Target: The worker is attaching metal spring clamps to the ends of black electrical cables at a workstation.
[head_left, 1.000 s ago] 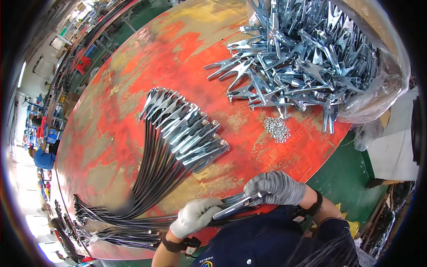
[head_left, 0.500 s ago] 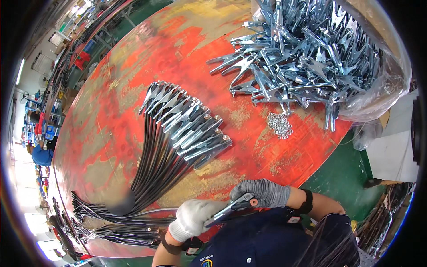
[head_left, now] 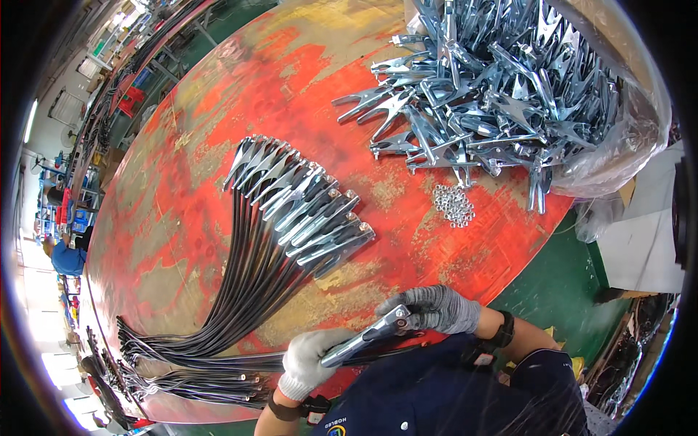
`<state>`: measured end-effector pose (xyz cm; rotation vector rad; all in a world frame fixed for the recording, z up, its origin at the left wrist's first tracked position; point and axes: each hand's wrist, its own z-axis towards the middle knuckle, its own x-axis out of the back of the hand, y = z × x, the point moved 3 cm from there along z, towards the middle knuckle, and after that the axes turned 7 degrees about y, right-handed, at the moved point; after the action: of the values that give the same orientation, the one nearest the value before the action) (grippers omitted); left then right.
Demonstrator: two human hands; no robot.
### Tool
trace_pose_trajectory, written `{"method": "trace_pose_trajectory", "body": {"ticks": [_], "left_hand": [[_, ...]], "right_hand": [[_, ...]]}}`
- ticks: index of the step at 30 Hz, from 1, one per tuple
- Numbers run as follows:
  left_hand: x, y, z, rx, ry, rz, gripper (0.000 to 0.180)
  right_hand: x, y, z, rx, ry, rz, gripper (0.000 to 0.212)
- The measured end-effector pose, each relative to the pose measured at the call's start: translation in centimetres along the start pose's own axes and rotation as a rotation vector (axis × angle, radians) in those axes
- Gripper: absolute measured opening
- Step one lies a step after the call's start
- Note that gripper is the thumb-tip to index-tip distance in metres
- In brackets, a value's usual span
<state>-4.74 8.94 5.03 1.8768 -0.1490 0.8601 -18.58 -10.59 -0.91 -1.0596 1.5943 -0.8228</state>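
My left hand (head_left: 311, 357), in a white glove, is closed round one end of a silver metal spring clamp (head_left: 367, 337), held close to my body at the table's near edge. At the clamp's other end, the fingers of my right hand (head_left: 440, 309), in a grey knit glove, are closed on it near a bolt. A dark cable runs behind the clamp and past my right hand; how it joins the clamp is hidden. Beyond my hands lies a row of similar clamps (head_left: 305, 207) with black cables (head_left: 243, 280) trailing down from them to the left.
A big heap of loose clamps (head_left: 502, 94) spills from a clear plastic bag (head_left: 629, 156) at the far right. Beside it is a small pile of nuts (head_left: 453, 206). More cables (head_left: 196, 385) lie at the near left of the worn red table (head_left: 174, 211). A person in blue (head_left: 69, 258) is far left.
The clamp in my hands has turned so that its long side and bolt end show more. My right hand has shifted slightly, and the dark cable now shows beside it.
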Motion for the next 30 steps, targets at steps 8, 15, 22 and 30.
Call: {"method": "trace_pose_trajectory", "body": {"ticks": [8,15,22,30], "left_hand": [[-0.3,0.0,-0.2,-0.026,0.027,0.05,0.025],[-0.1,-0.6,0.7,-0.023,0.062,0.07,0.028],[-1.9,2.7,6.0,-0.381,0.211,0.54,0.043],[-4.6,0.2,6.7,-0.518,0.204,0.84,0.048]], "right_hand": [[-0.7,-0.5,0.3,-0.209,0.094,0.001,0.038],[-0.5,0.5,0.8,-0.056,0.13,0.062,0.042],[2.9,3.2,3.2,-0.042,0.351,-0.115,0.04],[5.9,-0.7,0.9,0.208,0.379,-0.802,0.031]]}}
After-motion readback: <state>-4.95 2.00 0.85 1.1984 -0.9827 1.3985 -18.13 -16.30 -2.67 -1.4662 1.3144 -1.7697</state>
